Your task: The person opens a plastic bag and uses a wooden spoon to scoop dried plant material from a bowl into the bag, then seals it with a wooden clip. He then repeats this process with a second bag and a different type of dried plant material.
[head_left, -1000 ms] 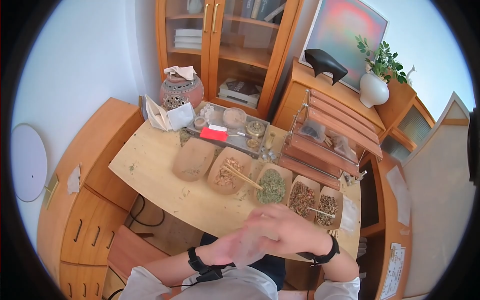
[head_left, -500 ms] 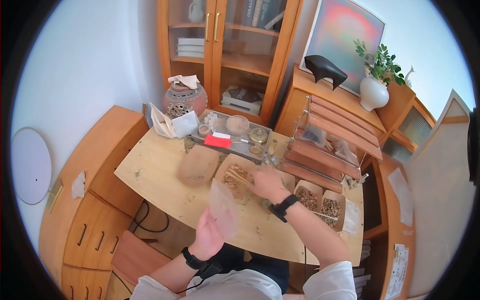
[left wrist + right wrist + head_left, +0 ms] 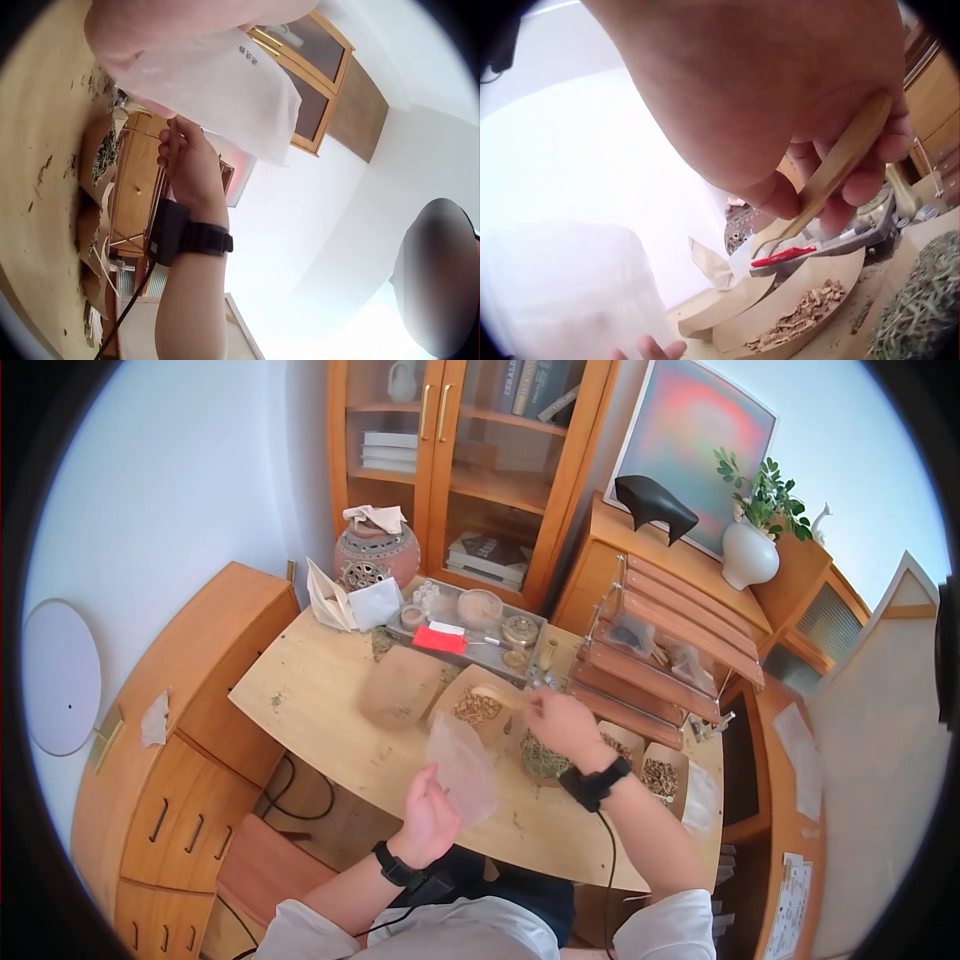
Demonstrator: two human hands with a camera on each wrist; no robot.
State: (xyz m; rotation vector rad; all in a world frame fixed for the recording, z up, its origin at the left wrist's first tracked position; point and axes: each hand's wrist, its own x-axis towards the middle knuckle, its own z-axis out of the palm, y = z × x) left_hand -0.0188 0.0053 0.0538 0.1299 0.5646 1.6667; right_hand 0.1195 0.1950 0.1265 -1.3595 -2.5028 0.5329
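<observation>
My left hand (image 3: 428,822) holds a thin translucent white pouch (image 3: 463,772) upright over the table's front half. Small dark print shows on the pouch (image 3: 225,79) in the left wrist view. In my right hand (image 3: 568,728) are slim wooden tongs (image 3: 844,161), gripped between thumb and fingers, their tips pointing left above a paper tray (image 3: 442,712) of light-brown chips (image 3: 478,706). Partly under that hand sits a tray of dried green herb (image 3: 543,758). The pouch overlaps the chip tray's near edge in the head view.
To the left stands a paper tray (image 3: 398,685) with only a few specks in it. Trays of brown dried pieces (image 3: 660,778) lie to the right, before a wooden rack (image 3: 655,685). A grey tray (image 3: 512,665) with jars and a red packet (image 3: 440,640) is behind.
The hands, together over the near edge a second ago, have separated. The left now holds up the pouch; the right has reached forward and picked up the tongs from the trays.
</observation>
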